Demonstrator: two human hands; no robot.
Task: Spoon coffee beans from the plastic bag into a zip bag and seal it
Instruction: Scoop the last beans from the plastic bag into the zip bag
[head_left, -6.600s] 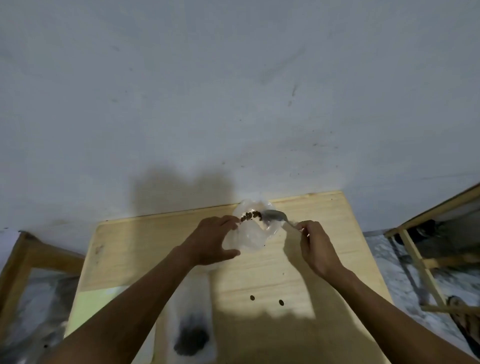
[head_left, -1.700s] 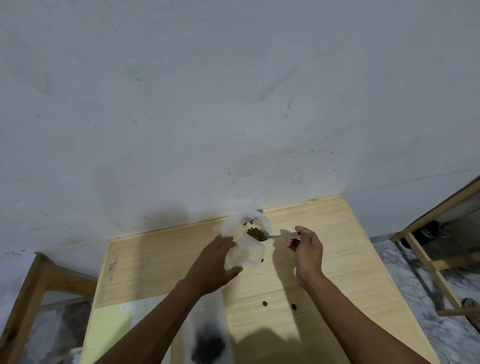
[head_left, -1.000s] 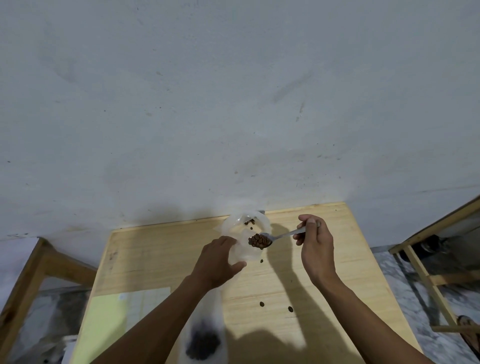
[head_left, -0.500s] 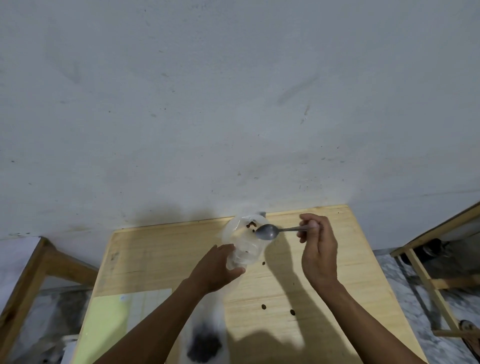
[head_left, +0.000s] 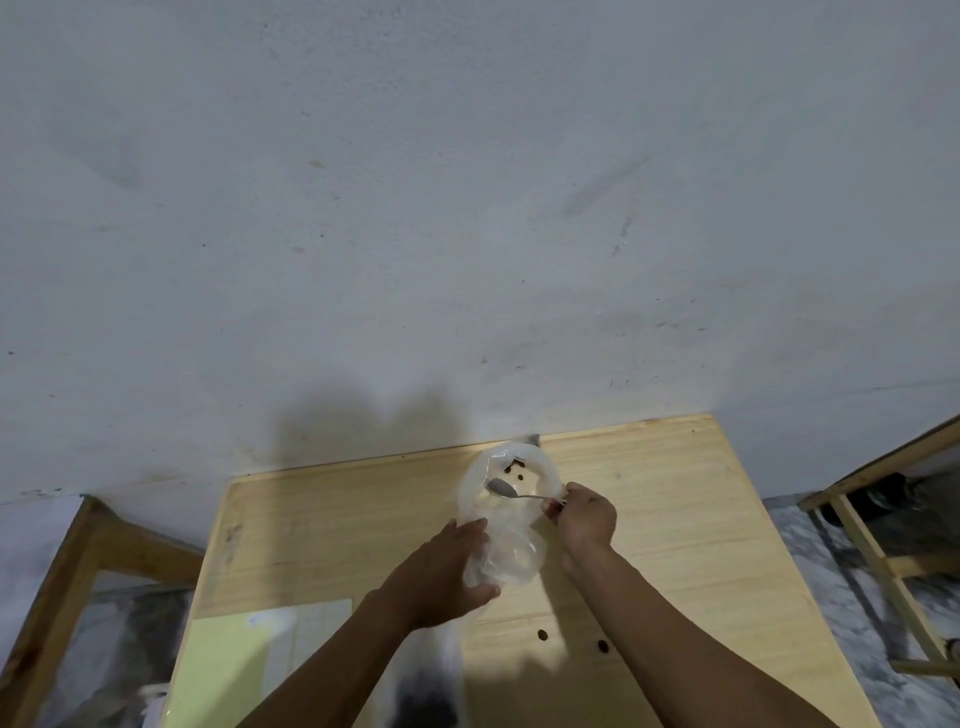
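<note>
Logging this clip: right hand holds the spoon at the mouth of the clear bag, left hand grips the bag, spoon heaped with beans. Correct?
Not quite. The head view shows the spoon bowl empty. The right hand does hold it at the clear bag, gripped by the left hand.

Counted: two hands (head_left: 441, 571), one spoon (head_left: 503, 488), two plastic bags (head_left: 511, 519), two loose beans (head_left: 543, 635) on the table (head_left: 675, 519)
</note>
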